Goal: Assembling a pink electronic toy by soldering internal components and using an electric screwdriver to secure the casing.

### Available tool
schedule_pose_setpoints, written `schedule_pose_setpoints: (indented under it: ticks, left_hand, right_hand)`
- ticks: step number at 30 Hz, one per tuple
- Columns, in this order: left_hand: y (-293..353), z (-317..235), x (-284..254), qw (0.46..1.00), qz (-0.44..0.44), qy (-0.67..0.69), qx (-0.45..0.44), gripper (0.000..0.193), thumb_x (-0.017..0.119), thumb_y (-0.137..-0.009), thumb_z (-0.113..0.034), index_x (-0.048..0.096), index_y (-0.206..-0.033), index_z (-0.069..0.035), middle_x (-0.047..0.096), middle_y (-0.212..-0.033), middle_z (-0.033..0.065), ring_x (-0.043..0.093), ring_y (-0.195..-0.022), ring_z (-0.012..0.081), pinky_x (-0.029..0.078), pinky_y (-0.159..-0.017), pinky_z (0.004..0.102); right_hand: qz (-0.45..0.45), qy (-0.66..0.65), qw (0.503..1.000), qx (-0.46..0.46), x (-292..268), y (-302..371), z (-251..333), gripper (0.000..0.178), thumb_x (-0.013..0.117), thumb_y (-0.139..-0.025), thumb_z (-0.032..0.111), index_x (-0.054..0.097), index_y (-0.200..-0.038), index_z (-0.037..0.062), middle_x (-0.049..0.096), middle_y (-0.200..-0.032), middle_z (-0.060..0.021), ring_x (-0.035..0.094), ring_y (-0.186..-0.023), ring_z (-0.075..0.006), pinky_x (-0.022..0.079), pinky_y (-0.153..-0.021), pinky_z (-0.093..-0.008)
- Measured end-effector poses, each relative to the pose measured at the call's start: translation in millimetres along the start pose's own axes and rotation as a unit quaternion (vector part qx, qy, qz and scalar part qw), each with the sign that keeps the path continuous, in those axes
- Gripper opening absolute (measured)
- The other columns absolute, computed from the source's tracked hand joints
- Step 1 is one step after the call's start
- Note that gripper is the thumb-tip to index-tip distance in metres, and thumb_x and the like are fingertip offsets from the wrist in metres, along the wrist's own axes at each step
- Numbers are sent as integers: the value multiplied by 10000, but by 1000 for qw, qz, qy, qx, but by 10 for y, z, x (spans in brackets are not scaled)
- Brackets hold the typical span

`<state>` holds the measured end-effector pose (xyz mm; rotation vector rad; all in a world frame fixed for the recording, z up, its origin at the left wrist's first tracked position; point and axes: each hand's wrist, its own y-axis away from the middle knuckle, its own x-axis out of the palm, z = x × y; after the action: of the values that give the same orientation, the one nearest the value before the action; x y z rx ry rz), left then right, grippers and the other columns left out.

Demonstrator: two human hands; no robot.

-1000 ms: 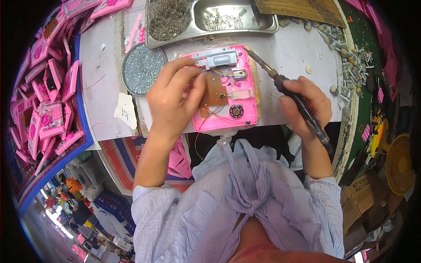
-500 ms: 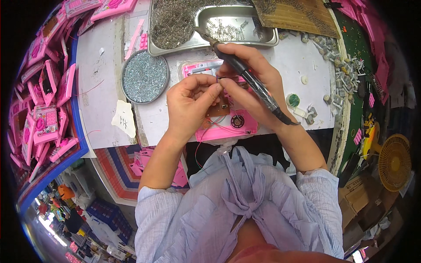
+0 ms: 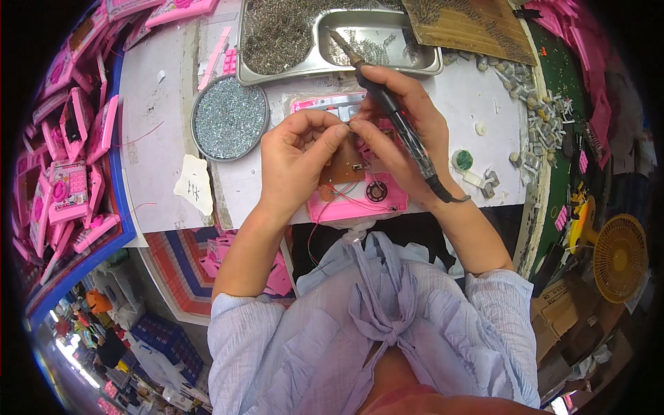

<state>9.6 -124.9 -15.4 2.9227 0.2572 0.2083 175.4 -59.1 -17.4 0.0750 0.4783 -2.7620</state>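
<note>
My left hand [image 3: 299,155] pinches with thumb and forefinger over a pink plastic toy casing [image 3: 330,209]. Its fingertips meet those of my right hand [image 3: 415,131]; whatever thin piece is between them is too small to make out. Within my right hand rests a black soldering iron [image 3: 391,109], its metal tip pointing up and left over the steel tray and its cord end trailing past the wrist. Inside the casing are a brown circuit board [image 3: 339,171], a round black speaker [image 3: 375,191] and loose thin wires. My hands hide the casing's middle.
Beyond the casing stands a steel tray [image 3: 290,72] of small springs, partly under a brown board [image 3: 477,31]. A round dish [image 3: 230,117] of small screws lies left. Pink casings [image 3: 69,190] pile up far left; small metal parts [image 3: 532,131] and a yellow fan [image 3: 620,258] are right.
The soldering iron's tip has shifted slightly right and up over the tray. My fingertips stay together above the casing, and more of the circuit board shows.
</note>
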Motion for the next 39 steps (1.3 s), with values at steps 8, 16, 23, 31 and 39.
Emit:
schedule_pose_setpoints:
  ticks: [8, 16, 23, 31, 39]
  left_hand:
    - [-71, -83, -129, 995, 64, -34, -67, 151, 710, -961, -116, 698, -1034, 15, 695, -839, 14, 576, -668, 40, 457, -590, 195]
    - [-87, -105, -153, 997, 52, -43, -42, 112, 714, -936, -95, 713, -983, 6, 689, -859, 14, 595, -706, 63, 481, -638, 214]
    - [-86, -46, -173, 928, -41, -315, 194, 102, 771, -784, -67, 734, -869, -25, 615, -988, 102, 602, -954, 238, 484, -857, 354]
    - [-146, 112, -3, 893, -49, -388, 222, 85, 781, -716, -118, 726, -740, -58, 567, -920, 65, 524, -921, 274, 415, -855, 392]
    - [-127, 146, 9, 892, -63, -380, 235, 81, 781, -740, -63, 715, -780, -38, 545, -906, 41, 506, -904, 204, 434, -812, 322]
  right_hand:
    - [17, 66, 997, -47, 7, 21, -5, 598, 759, -780, -76, 603, -1329, 102, 632, -957, -90, 651, -790, -194, 535, -703, -310]
    - [43, 98, 991, -80, -25, 42, -22, 580, 674, -810, -70, 601, -1349, 132, 611, -952, -85, 621, -803, -227, 517, -725, -336]
    - [121, 253, 944, -172, -76, 298, -108, 522, 621, -867, 61, 584, -1382, 144, 647, -1066, -84, 661, -979, -279, 380, -1097, -583]
    - [51, 185, 969, -155, -99, 369, -115, 498, 769, -809, 39, 640, -1287, 99, 683, -1015, -76, 673, -955, -254, 390, -1102, -566]
    - [-1, 96, 988, -121, -661, 359, 54, 387, 789, -799, 30, 652, -1159, -13, 662, -868, -96, 578, -756, -207, 466, -712, -332]
